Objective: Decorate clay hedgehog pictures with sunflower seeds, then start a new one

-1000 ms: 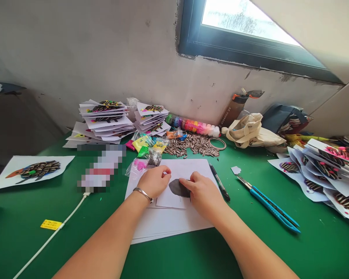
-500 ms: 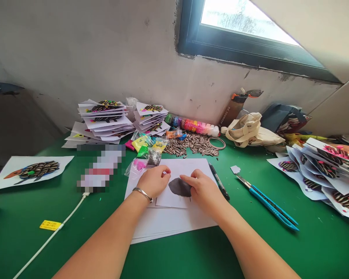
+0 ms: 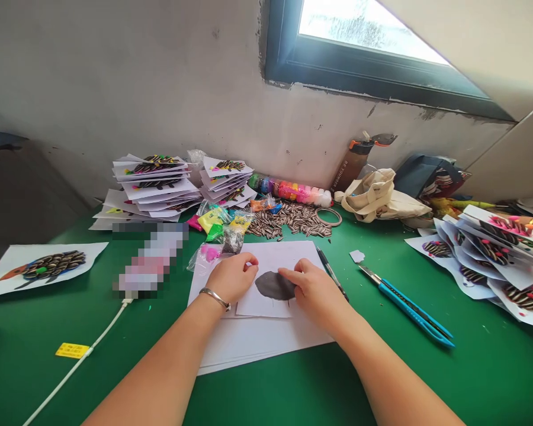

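Observation:
A flat dark grey clay patch (image 3: 273, 285) lies on a small white card (image 3: 260, 303) atop a stack of white paper (image 3: 249, 343). My right hand (image 3: 313, 291) rests on the patch's right side, its fingers stretched flat and pressing the clay. My left hand (image 3: 231, 275), with a bracelet at the wrist, sits on the card's left part, fingers curled in with their tips on the paper. A pile of striped sunflower seeds (image 3: 288, 220) lies behind the paper.
The table is green (image 3: 71, 307). A black pen (image 3: 331, 273) and a blue utility knife (image 3: 408, 305) lie right of the paper. Stacks of finished seed cards sit at back left (image 3: 153, 183) and right (image 3: 488, 260). Clay packets (image 3: 220, 225), a cloth bag (image 3: 382, 198), a white cable (image 3: 89, 349).
My right hand's fingers slid a little along the clay patch, uncovering more of it. The view shifted slightly; both hands stay on the card.

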The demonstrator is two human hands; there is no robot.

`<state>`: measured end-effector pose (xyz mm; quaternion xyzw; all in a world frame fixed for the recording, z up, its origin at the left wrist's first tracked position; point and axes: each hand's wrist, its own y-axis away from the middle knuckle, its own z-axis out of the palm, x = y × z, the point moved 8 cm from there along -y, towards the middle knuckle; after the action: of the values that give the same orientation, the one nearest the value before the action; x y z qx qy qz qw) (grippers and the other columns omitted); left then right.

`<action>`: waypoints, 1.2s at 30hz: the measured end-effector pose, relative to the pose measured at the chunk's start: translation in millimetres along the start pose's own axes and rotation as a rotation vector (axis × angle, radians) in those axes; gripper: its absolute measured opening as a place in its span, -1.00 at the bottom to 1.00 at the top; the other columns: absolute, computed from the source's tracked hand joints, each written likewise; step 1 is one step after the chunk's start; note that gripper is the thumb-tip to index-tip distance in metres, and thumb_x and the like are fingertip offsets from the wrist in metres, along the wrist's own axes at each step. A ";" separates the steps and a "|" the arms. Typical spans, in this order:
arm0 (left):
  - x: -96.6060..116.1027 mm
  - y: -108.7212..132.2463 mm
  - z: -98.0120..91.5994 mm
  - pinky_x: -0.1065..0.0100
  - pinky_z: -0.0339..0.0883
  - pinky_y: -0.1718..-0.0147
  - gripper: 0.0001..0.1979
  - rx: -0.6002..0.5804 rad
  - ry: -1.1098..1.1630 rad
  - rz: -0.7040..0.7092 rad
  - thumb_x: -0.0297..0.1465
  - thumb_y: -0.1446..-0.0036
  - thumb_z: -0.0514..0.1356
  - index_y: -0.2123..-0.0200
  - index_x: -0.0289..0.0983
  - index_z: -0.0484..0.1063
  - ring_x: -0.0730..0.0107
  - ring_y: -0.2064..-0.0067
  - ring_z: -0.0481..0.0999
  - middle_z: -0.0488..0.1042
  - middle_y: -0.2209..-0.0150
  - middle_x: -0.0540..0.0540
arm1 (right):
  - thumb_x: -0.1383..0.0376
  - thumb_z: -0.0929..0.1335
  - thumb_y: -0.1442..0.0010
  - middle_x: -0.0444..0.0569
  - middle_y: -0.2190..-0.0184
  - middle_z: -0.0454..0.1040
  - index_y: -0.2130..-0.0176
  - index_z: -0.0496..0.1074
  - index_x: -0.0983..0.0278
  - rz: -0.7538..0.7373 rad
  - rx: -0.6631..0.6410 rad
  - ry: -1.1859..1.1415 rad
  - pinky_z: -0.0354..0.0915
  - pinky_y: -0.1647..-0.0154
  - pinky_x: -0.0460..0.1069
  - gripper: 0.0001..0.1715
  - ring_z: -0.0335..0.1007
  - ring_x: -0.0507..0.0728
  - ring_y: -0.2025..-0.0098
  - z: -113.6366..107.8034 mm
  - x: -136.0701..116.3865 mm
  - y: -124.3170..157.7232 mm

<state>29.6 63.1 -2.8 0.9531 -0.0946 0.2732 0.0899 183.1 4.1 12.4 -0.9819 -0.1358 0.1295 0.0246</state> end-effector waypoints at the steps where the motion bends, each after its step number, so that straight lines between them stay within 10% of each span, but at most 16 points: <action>1: 0.1 0.0 0.0 0.36 0.21 0.44 -0.77 0.000 0.000 -0.001 -0.28 -0.07 0.04 0.28 -0.12 0.46 0.28 0.35 0.48 0.53 0.41 0.03 | 0.61 0.17 0.02 -0.07 0.32 0.30 0.02 0.38 0.02 0.004 0.008 -0.006 -0.02 0.43 -0.11 -0.29 0.19 0.04 0.37 -1.1 0.7 1.0; 25: 1.3 1.5 1.4 0.34 0.22 0.40 -0.74 -0.005 -0.025 0.027 -0.29 -0.11 0.01 0.23 -0.12 0.46 0.26 0.30 0.48 0.56 0.33 0.00 | 0.59 0.20 0.02 -0.09 0.35 0.30 0.03 0.40 -0.01 -0.032 0.008 0.007 0.03 0.39 -0.10 -0.32 0.21 0.03 0.37 2.2 -2.9 -2.0; 36: 43.6 20.7 -0.1 0.25 0.24 0.14 -0.67 0.095 -0.204 0.397 -0.30 -0.23 -0.04 0.12 -0.18 0.49 0.20 0.11 0.37 0.44 0.13 -0.13 | 0.59 0.18 0.02 -0.04 0.28 0.32 0.04 0.43 0.08 0.018 -0.007 -0.064 0.09 0.34 -0.10 -0.34 0.24 0.06 0.29 -5.5 8.3 4.6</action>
<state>61.1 37.4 23.2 0.9416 -0.2759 0.1917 -0.0207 193.4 1.9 15.2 -0.9786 -0.1280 0.1606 0.0154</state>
